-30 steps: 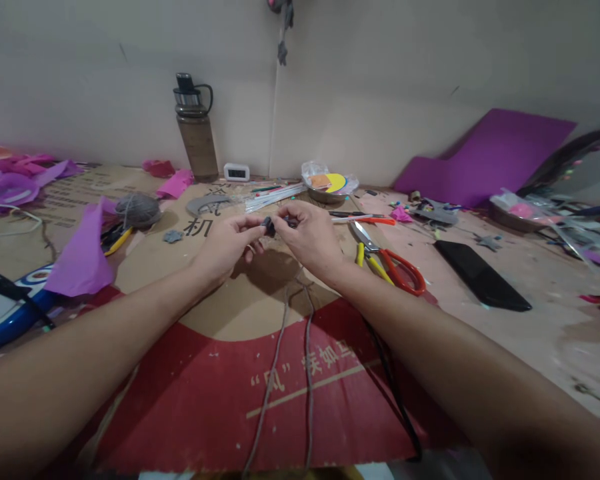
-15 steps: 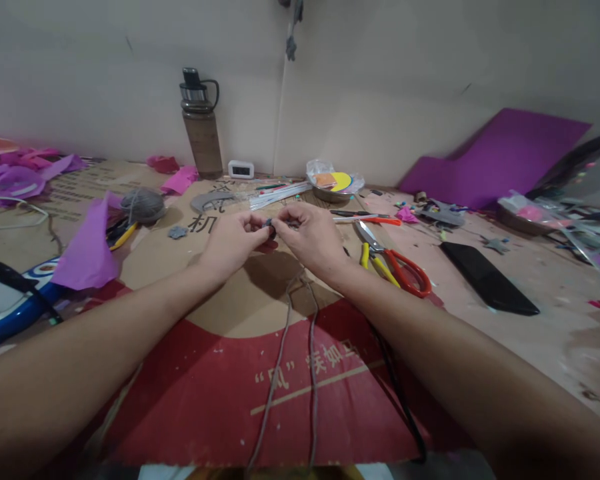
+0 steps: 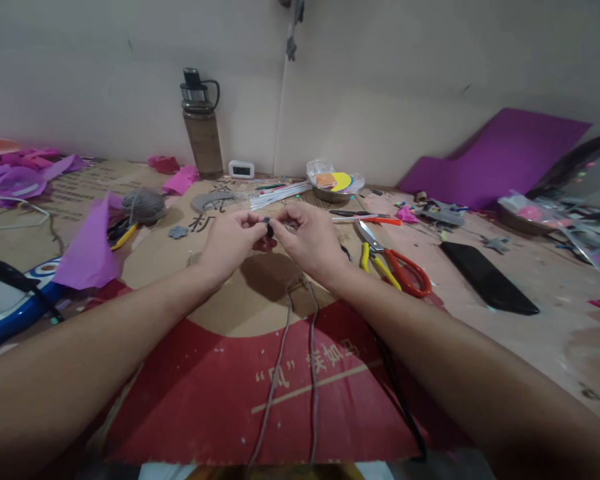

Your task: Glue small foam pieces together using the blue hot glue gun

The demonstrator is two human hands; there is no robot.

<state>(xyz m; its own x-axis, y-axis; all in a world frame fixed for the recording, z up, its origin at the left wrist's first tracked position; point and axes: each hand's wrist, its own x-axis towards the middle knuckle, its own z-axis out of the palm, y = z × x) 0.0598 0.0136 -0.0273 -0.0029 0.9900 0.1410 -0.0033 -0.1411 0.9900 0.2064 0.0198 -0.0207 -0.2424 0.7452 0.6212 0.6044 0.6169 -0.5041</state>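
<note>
My left hand point(image 3: 229, 241) and my right hand point(image 3: 310, 240) meet above the middle of the cardboard sheet point(image 3: 180, 260). Both pinch a small dark piece point(image 3: 269, 229) between thumb and fingertips; it is too small to name. Two strands of grey yarn point(image 3: 287, 347) run from under my hands down toward me. A ball of grey yarn point(image 3: 141, 205) lies to the left of my left hand.
Orange-handled scissors point(image 3: 395, 263) and yellow-handled pliers lie right of my right hand, a black phone point(image 3: 485, 285) further right. A water bottle point(image 3: 203, 130), small clock point(image 3: 241, 169) and metal bowl point(image 3: 333, 187) stand at the wall. Purple paper point(image 3: 90, 247) and a purple sheet point(image 3: 495, 160) lie around.
My fingertips have closed in tighter on the small dark piece. The view shifted slightly to the left and up; my arms stay in the same place.
</note>
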